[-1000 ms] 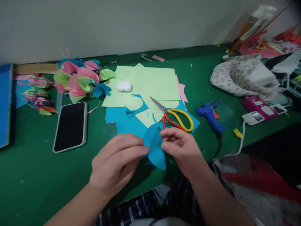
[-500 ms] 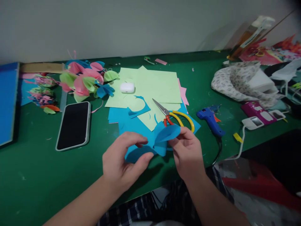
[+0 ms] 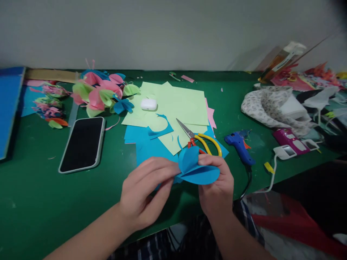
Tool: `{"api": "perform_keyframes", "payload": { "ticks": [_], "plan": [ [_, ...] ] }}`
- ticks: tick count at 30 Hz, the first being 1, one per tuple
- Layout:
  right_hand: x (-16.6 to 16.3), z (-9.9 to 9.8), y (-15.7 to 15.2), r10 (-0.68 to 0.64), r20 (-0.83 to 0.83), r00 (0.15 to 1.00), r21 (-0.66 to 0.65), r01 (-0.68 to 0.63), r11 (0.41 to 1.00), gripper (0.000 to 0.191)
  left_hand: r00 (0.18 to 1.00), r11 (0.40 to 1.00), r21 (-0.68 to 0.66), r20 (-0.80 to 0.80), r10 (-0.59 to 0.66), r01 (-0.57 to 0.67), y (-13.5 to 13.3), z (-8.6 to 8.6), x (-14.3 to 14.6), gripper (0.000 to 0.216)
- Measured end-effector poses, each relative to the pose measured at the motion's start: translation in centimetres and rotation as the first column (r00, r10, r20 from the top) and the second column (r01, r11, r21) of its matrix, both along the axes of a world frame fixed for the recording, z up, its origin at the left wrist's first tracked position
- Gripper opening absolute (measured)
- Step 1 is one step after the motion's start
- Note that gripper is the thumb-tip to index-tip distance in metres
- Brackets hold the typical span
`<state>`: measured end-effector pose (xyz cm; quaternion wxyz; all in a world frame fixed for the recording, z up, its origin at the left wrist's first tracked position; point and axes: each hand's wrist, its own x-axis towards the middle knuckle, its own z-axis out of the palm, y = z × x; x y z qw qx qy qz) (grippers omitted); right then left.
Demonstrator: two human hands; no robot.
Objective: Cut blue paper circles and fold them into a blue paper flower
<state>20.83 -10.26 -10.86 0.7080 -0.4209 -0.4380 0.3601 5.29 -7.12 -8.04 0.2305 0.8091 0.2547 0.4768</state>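
At 6 o'clock on the table (image 3: 40, 202), both hands — left hand (image 3: 143, 193), right hand (image 3: 217, 191) — now pinch the blue paper circles (image 3: 199, 169), turned from upright to flatter, folds fanned open.

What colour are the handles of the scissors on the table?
The scissors have yellow and red handles, seen in the head view.

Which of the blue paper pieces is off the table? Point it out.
The folded blue paper circle, pinched between the left hand and right hand. The other blue sheets lie flat on the green table under light green paper.
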Motion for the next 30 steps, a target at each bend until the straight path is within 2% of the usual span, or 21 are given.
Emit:
{"api": "perform_keyframes", "payload": {
  "ticks": [2,5,8,11,14,20,28,30],
  "plan": [
    [-0.1,0.2,0.0,-0.014,0.035,0.999,0.024,0.013,1.000,0.018,1.000,1.000,0.012,-0.013,0.006,-0.006,0.0,-0.1,-0.1,0.034],
    [-0.1,0.6,0.0,-0.061,0.160,0.985,0.051,0.054,0.997,0.020,0.996,0.996,0.046,-0.036,0.083,-0.081,0.1,-0.4,-0.2,0.030],
    [0.2,1.0,0.2,-0.149,0.275,0.950,0.116,0.121,0.986,0.035,0.983,0.983,0.093,-0.075,0.168,-0.161,0.2,-0.5,-0.4,0.027],
    [0.8,1.0,0.3,-0.216,0.386,0.897,0.218,0.139,0.966,0.045,0.974,0.974,0.127,-0.108,0.201,-0.187,0.3,-0.4,-0.5,0.026],
    [1.3,1.0,0.4,-0.260,0.499,0.827,0.268,0.138,0.954,0.037,0.968,0.974,0.113,-0.131,0.212,-0.198,0.5,0.0,-0.4,0.021],
    [0.8,1.0,0.5,-0.304,0.626,0.718,0.245,0.189,0.951,0.022,0.968,0.974,-0.048,-0.136,0.213,-0.221,0.5,0.2,0.1,0.008],
    [0.4,1.0,0.4,-0.279,0.709,0.647,0.227,0.165,0.960,0.015,0.944,0.954,0.015,-0.144,0.298,-0.299,0.1,-0.2,0.3,0.006],
    [0.3,1.0,0.3,-0.286,0.693,0.661,0.224,0.179,0.958,0.015,0.934,0.939,0.000,-0.102,0.341,-0.343,-0.1,-0.4,0.1,0.010]
  ]
}}
